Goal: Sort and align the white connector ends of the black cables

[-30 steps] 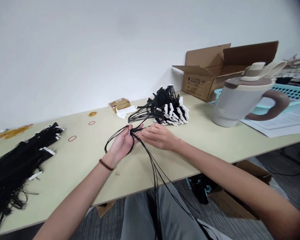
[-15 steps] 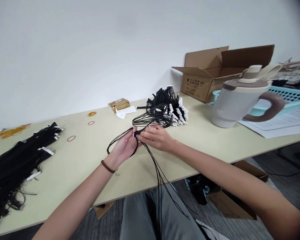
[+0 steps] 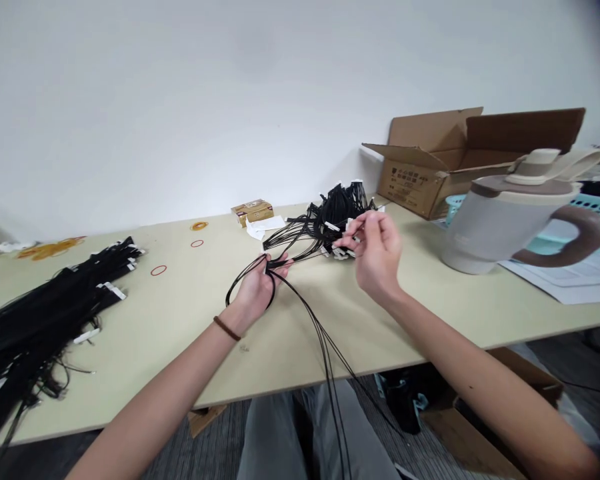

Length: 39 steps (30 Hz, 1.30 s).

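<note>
My left hand [image 3: 253, 287] is closed round a looped black cable harness [image 3: 300, 303] above the table. A white connector shows by its fingertips, and loose wires hang from it over the table edge toward my lap. My right hand [image 3: 377, 257] is raised to the right, thumb and fingers pinched together. A thin dark strand seems to show at its fingertips, but I cannot make out what it is. Just behind that hand lies a pile of black cable harnesses [image 3: 337, 203] with white connectors, partly hidden by it.
More black cables [image 3: 55, 307] lie on the left of the table. Red rubber bands [image 3: 159, 271], yellow bands [image 3: 53, 249] and a small brown box [image 3: 253, 212] are near the wall. To the right stand an open carton [image 3: 415, 183], a large mug [image 3: 505, 227] and a blue basket [image 3: 453, 205].
My right hand has left the harness at my left hand and moved right and up, near the pile. My left hand keeps its hold. The view has shifted slightly.
</note>
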Each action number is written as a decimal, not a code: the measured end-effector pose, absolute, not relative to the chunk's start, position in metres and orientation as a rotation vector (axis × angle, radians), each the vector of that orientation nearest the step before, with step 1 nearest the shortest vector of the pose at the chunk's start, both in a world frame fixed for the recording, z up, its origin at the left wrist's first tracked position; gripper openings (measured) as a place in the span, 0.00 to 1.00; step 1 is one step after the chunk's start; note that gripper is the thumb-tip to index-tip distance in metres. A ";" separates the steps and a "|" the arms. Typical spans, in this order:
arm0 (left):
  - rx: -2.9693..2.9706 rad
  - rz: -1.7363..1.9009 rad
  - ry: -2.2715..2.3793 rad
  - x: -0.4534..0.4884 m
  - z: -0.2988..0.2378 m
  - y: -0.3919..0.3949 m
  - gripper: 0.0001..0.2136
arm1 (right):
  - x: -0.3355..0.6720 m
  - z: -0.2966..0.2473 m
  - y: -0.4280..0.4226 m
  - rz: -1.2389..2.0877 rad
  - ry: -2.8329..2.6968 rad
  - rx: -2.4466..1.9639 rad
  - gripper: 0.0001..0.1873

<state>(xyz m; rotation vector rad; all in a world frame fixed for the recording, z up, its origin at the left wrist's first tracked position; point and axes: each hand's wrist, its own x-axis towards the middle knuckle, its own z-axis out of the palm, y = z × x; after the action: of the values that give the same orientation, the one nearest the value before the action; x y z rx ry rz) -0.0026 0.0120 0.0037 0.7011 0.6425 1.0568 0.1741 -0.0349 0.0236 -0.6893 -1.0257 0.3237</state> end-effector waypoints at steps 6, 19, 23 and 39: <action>0.798 1.018 0.593 -0.002 0.002 0.006 0.03 | 0.178 0.023 -0.040 -0.362 -1.337 -0.897 0.12; 0.997 1.017 0.421 -0.001 -0.004 0.003 0.06 | 0.163 0.003 -0.041 -0.989 -1.838 -0.962 0.04; 1.006 0.996 0.407 -0.001 -0.001 0.001 0.07 | 0.164 0.004 -0.042 -0.991 -1.835 -0.933 0.03; 1.023 1.015 0.426 0.001 -0.001 0.000 0.07 | 0.161 0.002 -0.040 -0.857 -1.825 -0.938 0.02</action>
<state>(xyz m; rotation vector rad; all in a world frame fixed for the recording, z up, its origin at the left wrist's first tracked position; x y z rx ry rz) 0.0006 0.0004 -0.0009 1.0231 0.4261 1.0153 0.1611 -0.0403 0.0021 -0.9378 -1.8251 -0.8571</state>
